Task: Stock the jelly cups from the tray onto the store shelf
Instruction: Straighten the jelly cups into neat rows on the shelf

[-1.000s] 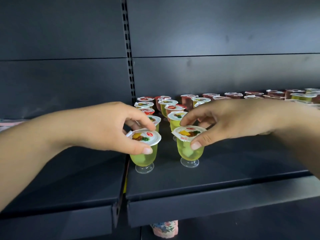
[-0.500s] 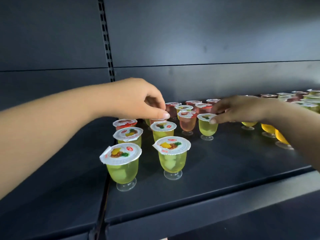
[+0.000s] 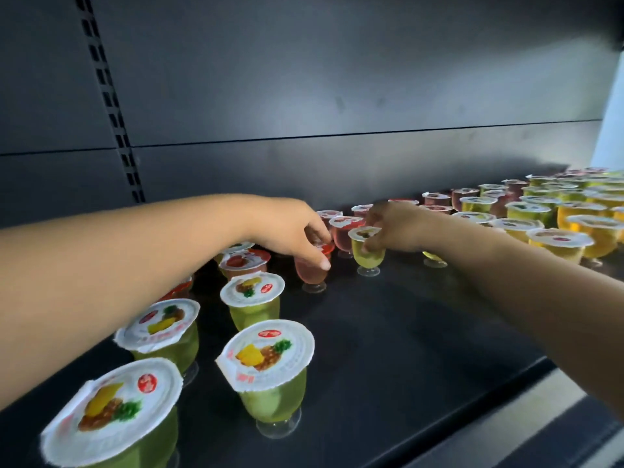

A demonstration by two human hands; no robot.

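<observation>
Well, the shelf was already well stocked. At the near left stood a double file of green jelly cups with fruit-printed lids, running back toward a few red-lidded ones. Far to the right a dense crowd of yellow, green and pink cups packed the back corner. Between those two groups a wide stretch of dark shelf lay bare toward the front edge.

Both hands were out over the middle. The left hand had its fingers curled down around a pink cup, thumb low on its side, the cup's foot on or just above the shelf; which, I couldn't tell. The right hand pinched a green cup at the rim, just beside the pink one, its foot apparently down.

No tray was in view, so how many cups were left to bring over couldn't be told. By my reckoning the job was well past halfway, with the middle gap the room still to fill.
</observation>
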